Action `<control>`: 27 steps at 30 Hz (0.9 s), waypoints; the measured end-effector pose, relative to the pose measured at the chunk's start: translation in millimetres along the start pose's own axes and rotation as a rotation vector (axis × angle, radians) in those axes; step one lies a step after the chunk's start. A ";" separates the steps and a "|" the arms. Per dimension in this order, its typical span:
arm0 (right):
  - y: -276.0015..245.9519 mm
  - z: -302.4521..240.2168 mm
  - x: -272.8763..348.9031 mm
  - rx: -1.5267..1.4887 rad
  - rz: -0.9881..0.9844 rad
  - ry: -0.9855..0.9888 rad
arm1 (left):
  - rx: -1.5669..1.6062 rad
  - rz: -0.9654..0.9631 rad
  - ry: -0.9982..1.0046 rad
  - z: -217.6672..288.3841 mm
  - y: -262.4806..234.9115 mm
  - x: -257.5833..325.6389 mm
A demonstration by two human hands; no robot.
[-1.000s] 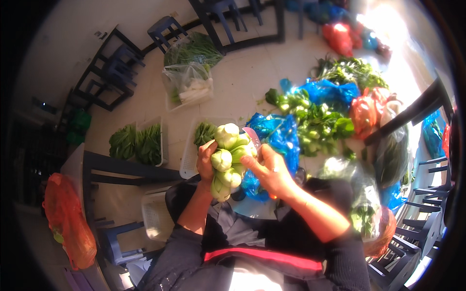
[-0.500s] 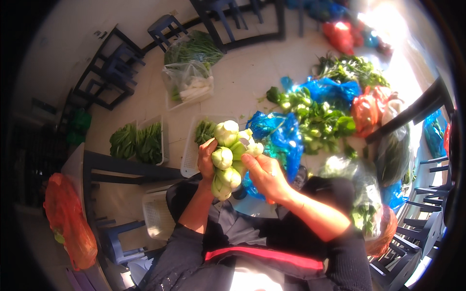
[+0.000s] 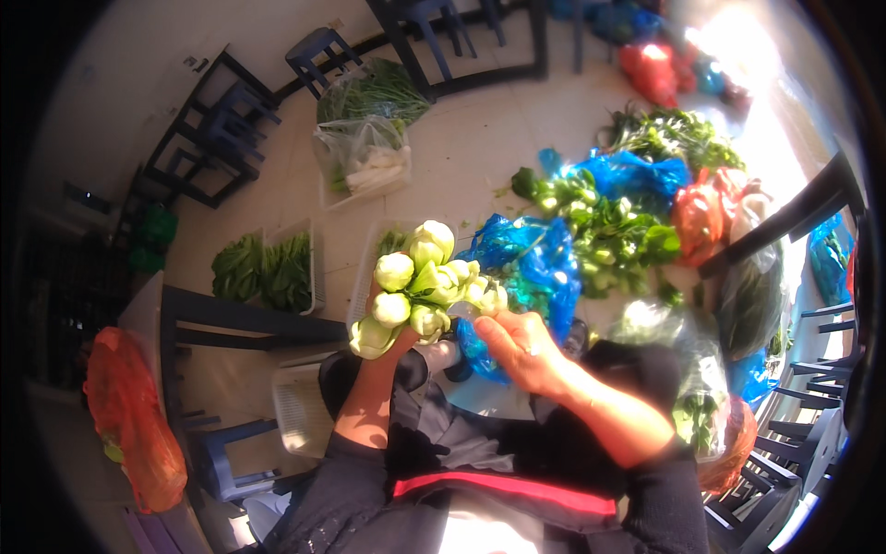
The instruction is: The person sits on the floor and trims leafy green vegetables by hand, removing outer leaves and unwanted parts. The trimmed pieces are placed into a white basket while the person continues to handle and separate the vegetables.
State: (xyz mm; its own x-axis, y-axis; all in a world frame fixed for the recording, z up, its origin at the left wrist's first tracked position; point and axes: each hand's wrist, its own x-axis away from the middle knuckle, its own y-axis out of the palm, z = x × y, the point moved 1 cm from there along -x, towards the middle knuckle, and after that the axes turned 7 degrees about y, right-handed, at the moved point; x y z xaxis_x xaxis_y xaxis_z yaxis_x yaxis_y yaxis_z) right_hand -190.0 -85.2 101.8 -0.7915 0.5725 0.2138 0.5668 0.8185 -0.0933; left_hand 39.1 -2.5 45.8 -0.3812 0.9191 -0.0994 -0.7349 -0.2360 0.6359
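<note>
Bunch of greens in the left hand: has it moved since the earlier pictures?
Yes. Judged against the white basket on the floor, the bunch of greens has shifted left, its left edge now nearer the basket's near left corner.

Held greens (image 3: pixel 430 280): smooth pale stalk bases, slight waxy sheen. Blue bag (image 3: pixel 557 260): thin plastic film, glossy, heavily crinkled. Orange-red bag (image 3: pixel 137 420), far left: translucent plastic film, wrinkled, softer shine. Clear bag (image 3: pixel 343 140) by the white roots (image 3: pixel 377 176): see-through film, creased. White basket (image 3: pixel 300 406): plastic, perforated walls, looks matt. Stool (image 3: pixel 317 43) at back: smooth blue-grey, looks plastic. Floor (image 3: pixel 466 138): smooth pale tile, low sheen. Trousers (image 3: pixel 635 377): dark matt cloth. Right sleeve (image 3: pixel 660 494): ribbed knit. Table frame (image 3: pixel 249 325): dark, smooth; wood or metal, can't tell
</note>
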 end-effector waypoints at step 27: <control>12.8 19.5 -10.7 0.227 0.152 -0.120 | -0.598 -0.061 -0.099 11.7 8.3 31.2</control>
State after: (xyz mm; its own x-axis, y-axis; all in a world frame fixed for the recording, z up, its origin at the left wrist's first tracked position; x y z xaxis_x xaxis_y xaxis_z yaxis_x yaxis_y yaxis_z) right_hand -178.8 -79.9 79.4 -0.7304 0.6799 0.0654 0.6263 0.7048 -0.3331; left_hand 27.6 27.8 56.9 -0.2954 0.9549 -0.0320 -0.9524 -0.2916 0.0884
